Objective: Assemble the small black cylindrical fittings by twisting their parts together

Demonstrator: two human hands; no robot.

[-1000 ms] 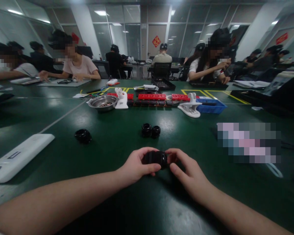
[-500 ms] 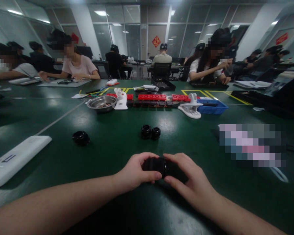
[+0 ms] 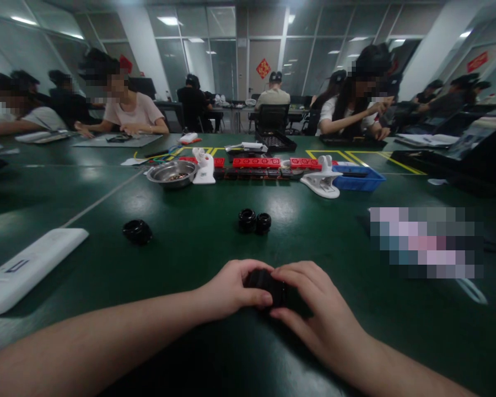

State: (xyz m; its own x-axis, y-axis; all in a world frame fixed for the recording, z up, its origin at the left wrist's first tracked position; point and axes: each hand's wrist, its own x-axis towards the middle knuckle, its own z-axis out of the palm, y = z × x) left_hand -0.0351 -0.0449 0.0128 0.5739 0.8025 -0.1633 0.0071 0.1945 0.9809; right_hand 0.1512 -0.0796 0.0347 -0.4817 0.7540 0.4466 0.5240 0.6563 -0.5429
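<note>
Both of my hands hold one black cylindrical part low over the green table. My left hand grips its left end, thumb underneath and fingers curled over the top. My right hand wraps over its right end and hides most of it. Two small black ring-shaped parts sit side by side on the table beyond my hands. Another black ring part lies farther left.
A white flat device lies at the left. Farther back stand a steel bowl, a white clamp, a row of red blocks and a blue tray. A blurred patch lies at the right. Other people sit working around the far tables.
My hands have drawn slightly nearer to me with the black part. My right hand has closed further over the part, so less of it shows.
</note>
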